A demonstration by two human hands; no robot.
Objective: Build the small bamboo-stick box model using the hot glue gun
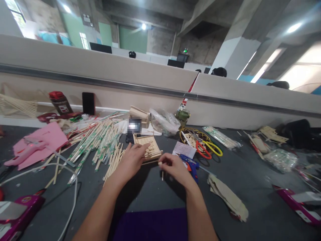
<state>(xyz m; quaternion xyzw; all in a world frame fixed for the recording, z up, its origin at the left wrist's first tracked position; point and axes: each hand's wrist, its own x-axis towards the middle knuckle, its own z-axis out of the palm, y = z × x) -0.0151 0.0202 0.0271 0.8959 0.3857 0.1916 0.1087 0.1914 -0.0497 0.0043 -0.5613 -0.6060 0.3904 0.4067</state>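
Pale wood: a small stick-built frame (pixel 148 146) lies flat on the dark table (pixel 250 174). Left hand (pixel 132 160) rests palm down on its near edge, fingers (pixel 146 149) loosely spread over the slats, gripping nothing. Right hand (pixel 175 167) sits just beside the frame's near right corner, fingertips (pixel 162 163) pinched closed on a short wooden stick (pixel 162 174) that hangs below them. Left of the left fingers, a heap of loose chopsticks (pixel 100 142). Beyond the right fingers, a blue glue gun (pixel 190 164) and red-handled scissors (pixel 203 150).

Chopstick pile (pixel 100 142) left of stick frame (pixel 147 147); scissors (pixel 208 149) right.
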